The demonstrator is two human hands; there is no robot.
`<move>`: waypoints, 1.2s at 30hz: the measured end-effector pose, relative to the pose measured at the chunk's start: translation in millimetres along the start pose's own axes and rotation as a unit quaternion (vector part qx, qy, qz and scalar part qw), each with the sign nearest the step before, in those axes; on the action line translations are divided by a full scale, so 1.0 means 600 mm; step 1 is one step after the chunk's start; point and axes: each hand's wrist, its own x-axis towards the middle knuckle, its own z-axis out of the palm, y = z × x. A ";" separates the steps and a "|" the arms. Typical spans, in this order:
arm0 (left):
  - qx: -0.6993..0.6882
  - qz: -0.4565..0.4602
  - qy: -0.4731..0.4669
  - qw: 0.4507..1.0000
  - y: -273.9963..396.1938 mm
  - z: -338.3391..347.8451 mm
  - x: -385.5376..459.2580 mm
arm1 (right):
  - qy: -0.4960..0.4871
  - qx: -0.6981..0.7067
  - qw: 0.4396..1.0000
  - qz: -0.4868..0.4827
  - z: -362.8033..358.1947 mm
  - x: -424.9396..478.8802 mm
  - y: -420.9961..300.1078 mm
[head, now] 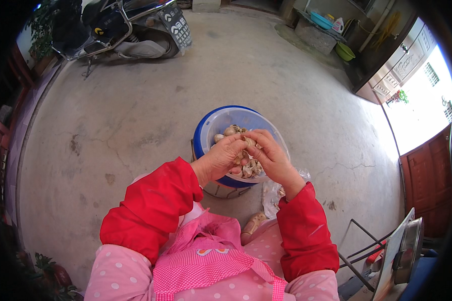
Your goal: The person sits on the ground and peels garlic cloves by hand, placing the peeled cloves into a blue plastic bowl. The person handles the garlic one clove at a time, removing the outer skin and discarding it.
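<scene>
My left hand (pixel 224 152) and my right hand (pixel 268 152) meet above a translucent plastic basin (pixel 273 131). Pinched between the fingertips of both is a piece of garlic (pixel 250 142) with papery skin. Whole garlic bulbs (pixel 232 130) lie at the basin's far side. Loose cloves and skins (pixel 251 169) gather at its near side. The basin rests in a blue round container (pixel 200 137), which stands on a wire-legged stool or rack (pixel 226 192). My fingers partly hide the garlic below them.
A clear plastic bag (pixel 272 195) with pale pieces lies right of the stand, near my shoe (pixel 253 222). A parked scooter (pixel 135 34) stands far left. At lower right are a folding metal frame (pixel 356 259) and a lidded pan (pixel 408 250). Basins (pixel 321 20) sit on a far-right ledge.
</scene>
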 end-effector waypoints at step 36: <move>0.055 -0.065 -0.032 0.996 0.018 0.005 -0.004 | 0.009 -0.264 0.963 0.048 0.028 -0.001 -0.028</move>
